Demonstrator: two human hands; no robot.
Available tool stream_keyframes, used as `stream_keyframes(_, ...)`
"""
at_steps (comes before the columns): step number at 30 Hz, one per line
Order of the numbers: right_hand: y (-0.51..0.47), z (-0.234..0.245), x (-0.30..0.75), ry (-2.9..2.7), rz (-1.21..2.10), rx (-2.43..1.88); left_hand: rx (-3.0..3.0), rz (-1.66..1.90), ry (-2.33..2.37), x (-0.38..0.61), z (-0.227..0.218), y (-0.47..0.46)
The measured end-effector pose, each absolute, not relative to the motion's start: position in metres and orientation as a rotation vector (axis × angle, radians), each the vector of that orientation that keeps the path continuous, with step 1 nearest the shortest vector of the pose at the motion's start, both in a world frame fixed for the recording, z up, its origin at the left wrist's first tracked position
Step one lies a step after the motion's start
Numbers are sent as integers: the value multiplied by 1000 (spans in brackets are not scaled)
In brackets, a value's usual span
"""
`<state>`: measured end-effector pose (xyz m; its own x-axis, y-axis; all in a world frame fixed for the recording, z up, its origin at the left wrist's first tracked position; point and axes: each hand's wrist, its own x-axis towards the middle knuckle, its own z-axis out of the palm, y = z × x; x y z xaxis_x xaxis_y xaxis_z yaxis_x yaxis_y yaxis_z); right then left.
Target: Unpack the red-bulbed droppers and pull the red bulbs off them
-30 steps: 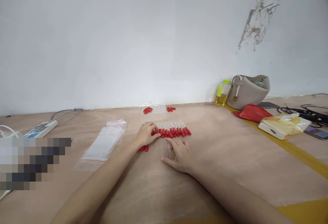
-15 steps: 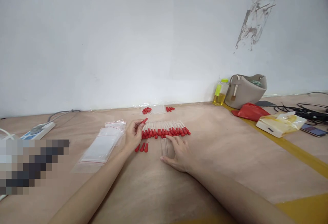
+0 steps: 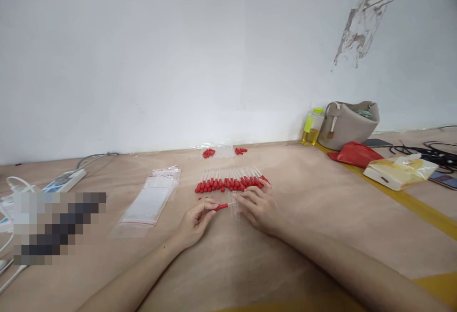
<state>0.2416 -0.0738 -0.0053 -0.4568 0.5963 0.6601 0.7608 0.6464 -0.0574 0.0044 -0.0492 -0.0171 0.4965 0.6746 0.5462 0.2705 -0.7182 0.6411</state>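
Note:
My left hand [image 3: 198, 221] pinches a red rubber dropper bulb [image 3: 222, 206], its open end pointing right. A thin clear tube [image 3: 232, 203] runs from that end toward the fingertips of my right hand [image 3: 259, 207], which are closed around it; whether it sits inside the bulb is too small to tell. Under and beside my right fingers lie more clear tubes [image 3: 235, 216]. Just beyond both hands is a row of finished droppers [image 3: 214, 184], red bulbs toward me and clear stems toward the wall. A bit of another loose red bulb [image 3: 200, 199] shows behind my left hand.
Clear zip bags [image 3: 146, 202] lie left of my hands, near a power strip [image 3: 64, 181]. Small red bulbs [image 3: 209, 153] rest on plastic by the wall. At right are a bottle [image 3: 312, 128], grey bag [image 3: 348, 126], red packet [image 3: 353, 155], tissue pack [image 3: 400, 171] and black cables [image 3: 424, 155].
My left hand has come down and right from the row's left end, where it held a dropper, and now holds a bulb before the row. My right fingers have drawn together around a tube.

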Motion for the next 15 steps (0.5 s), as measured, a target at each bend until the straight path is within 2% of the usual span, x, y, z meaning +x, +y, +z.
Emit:
stream_keyframes(7, -77, -21, 235, -2224, -277, -996, 2494, 980, 842, 15, -5, -62)
stream_keyframes(15, -83, -23, 236, -2275, -248, -934, 2761, 972, 876, 15, -16, -62)
